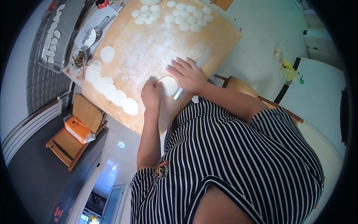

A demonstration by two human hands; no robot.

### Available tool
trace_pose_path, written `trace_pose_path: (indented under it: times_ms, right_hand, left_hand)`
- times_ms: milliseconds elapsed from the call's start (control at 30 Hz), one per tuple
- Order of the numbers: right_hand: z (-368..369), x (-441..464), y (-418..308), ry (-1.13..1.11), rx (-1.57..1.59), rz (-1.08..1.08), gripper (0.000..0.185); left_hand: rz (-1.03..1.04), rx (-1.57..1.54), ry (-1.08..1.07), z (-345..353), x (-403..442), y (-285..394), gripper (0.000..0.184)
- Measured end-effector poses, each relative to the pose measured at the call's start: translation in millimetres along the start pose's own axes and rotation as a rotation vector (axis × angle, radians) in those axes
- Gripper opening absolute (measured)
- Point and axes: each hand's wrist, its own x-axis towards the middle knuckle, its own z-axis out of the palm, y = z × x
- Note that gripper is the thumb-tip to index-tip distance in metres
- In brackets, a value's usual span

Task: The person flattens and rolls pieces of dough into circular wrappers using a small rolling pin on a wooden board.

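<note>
Here, your left hand [152,93] grips the dough circle [169,86] by edge; right hand [189,76], open, covers rolling pin [178,93]; floury board [130,52] spreads at upper centre.

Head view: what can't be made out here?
All in the head view:
- Rolling pin: middle hidden by the right hand.
- Right fingers: motion-blurred.
- Dough round: left edge partly covered by the left hand.
- Dough lump: cut off by the top edge.
- Chopped food: too small to identify.

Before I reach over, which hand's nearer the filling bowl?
Left hand, at the edge of the dough facing the filling bowl; right hand is farther away, on the rolling pin.
</note>
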Motion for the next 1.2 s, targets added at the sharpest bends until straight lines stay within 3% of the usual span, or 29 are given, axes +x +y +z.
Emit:
trace_pose_path:
  times_ms: [33, 100, 167, 233, 333, 400, 467, 533, 567, 633, 667, 767, 833, 900, 967, 1033, 1067, 1133, 1200]
  right_hand:
    - [-5.0, -9.0, 3.0, 0.018, 0.006, -0.047, 0.056]
    - [-8.9, -9.8, 5.9, 0.013, 0.028, -0.050, 0.053]
    - [-12.5, -1.9, 2.6, 0.011, 0.061, -0.048, 0.051]
    - [-4.8, 34.9, -6.5, 0.041, -0.017, -0.044, 0.055]
    - [7.5, 61.0, -17.1, 0.050, -0.053, 0.012, 0.053]
    - [9.1, 54.1, -16.4, 0.071, -0.058, 0.046, 0.052]
    - [-4.5, 16.3, -5.9, 0.092, 0.013, -0.086, 0.049]
    - [-13.1, -9.9, 5.4, 0.063, 0.045, -0.108, 0.048]
    - [-13.0, -17.1, 8.8, 0.033, 0.083, -0.127, 0.047]
    - [-14.9, -7.2, 5.7, 0.041, 0.077, -0.139, 0.050]
    - [-8.8, 7.5, 2.2, 0.057, 0.050, -0.133, 0.052]
    - [1.3, 47.4, -15.4, 0.002, -0.009, -0.095, 0.057]
    - [13.6, 63.1, -23.6, 0.044, 0.017, 0.008, 0.058]
    - [3.5, 46.3, -21.2, 0.047, 0.008, -0.023, 0.057]
    - [-13.8, 18.1, -10.4, -0.074, 0.044, -0.139, 0.052]
    - [-21.1, -9.2, 5.6, -0.115, 0.094, -0.178, 0.051]
    - [-22.0, -19.1, 12.0, -0.154, 0.142, -0.210, 0.050]
    - [-24.0, -27.2, 21.2, -0.135, 0.160, -0.228, 0.048]
    - [-24.8, -29.2, 24.4, -0.113, 0.177, -0.238, 0.047]
  left_hand:
    - [-0.125, -0.079, 0.023, 1.8, -6.6, -3.7, 0.033]
    - [-0.161, -0.160, -0.037, -0.6, -7.4, -11.5, 0.036]
    - [-0.321, -0.261, -0.349, -11.9, -7.2, -0.6, 0.039]
    - [-0.208, -0.117, -0.248, -7.9, -1.8, 9.6, 0.039]
    - [0.127, 0.128, -0.015, 1.8, 10.5, 11.8, 0.038]
    - [0.125, 0.124, -0.004, 1.9, 8.7, -1.8, 0.037]
    - [0.131, 0.114, 0.003, 2.2, 1.3, -9.9, 0.035]
    - [-0.188, -0.100, 0.026, -0.6, -13.1, -14.3, 0.031]
    - [-0.187, -0.102, 0.026, -2.4, -14.7, -15.9, 0.031]
    - [-0.391, -0.480, -0.278, -7.8, -16.1, -18.2, 0.039]
    - [-0.282, -0.232, -0.248, -8.0, -11.9, -15.8, 0.038]
    - [-0.138, -0.024, -0.099, -2.8, -6.2, 3.2, 0.042]
    - [-0.105, 0.010, -0.046, 5.2, -6.3, 2.7, 0.035]
    - [0.186, 0.038, 0.062, 8.8, -9.0, -2.2, 0.024]
    - [0.151, -0.005, 0.039, 1.5, -21.8, -4.0, 0.017]
    - [-0.123, -0.462, -0.073, -2.6, -41.1, -9.9, 0.015]
    - [-0.098, -0.565, -0.082, 4.8, -47.9, -33.6, 0.012]
    - [-0.115, -0.740, -0.034, -4.6, -67.8, -58.6, 0.012]
    - [-0.144, -0.746, 0.150, -25.0, -81.0, -80.7, 0.019]
